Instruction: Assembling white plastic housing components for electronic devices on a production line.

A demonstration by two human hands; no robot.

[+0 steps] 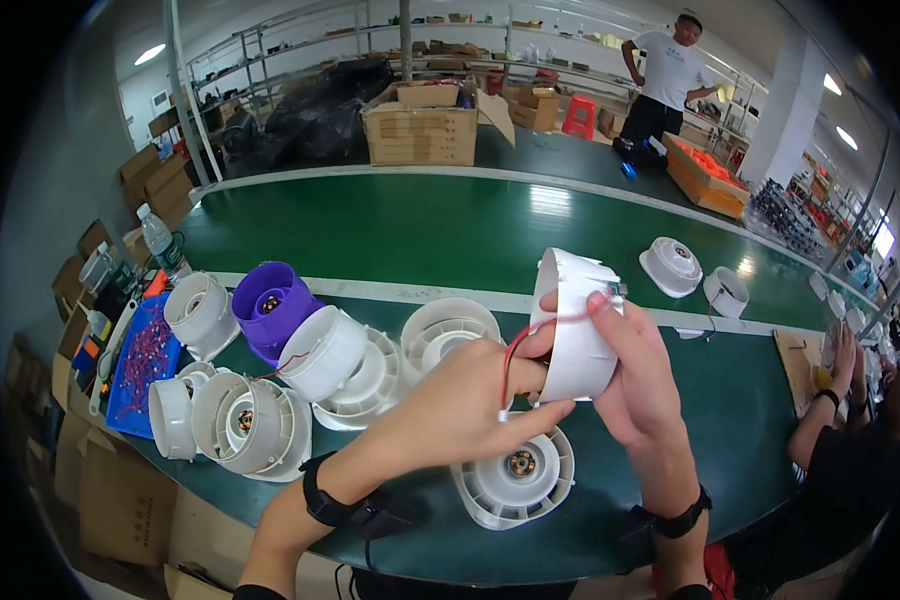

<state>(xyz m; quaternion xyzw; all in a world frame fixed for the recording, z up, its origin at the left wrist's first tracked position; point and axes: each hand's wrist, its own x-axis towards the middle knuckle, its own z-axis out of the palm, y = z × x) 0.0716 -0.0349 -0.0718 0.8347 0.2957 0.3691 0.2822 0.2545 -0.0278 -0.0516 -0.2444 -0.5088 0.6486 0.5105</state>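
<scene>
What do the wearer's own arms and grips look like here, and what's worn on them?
The left grip and right grip wear no gloves. A black strap circles each wrist: left strap, right strap. What look like black sleeve edges show at the picture's bottom.

A short white plastic cylinder [582, 360] with a smooth outer wall is held in mid-air, tipped on its side with one open end facing left. A small green part [617, 289] sits at its upper right edge. A thin red cable [507, 370] runs across the wall, curves out to the left and hangs down, ending in a small white connector [503, 414].
</scene>
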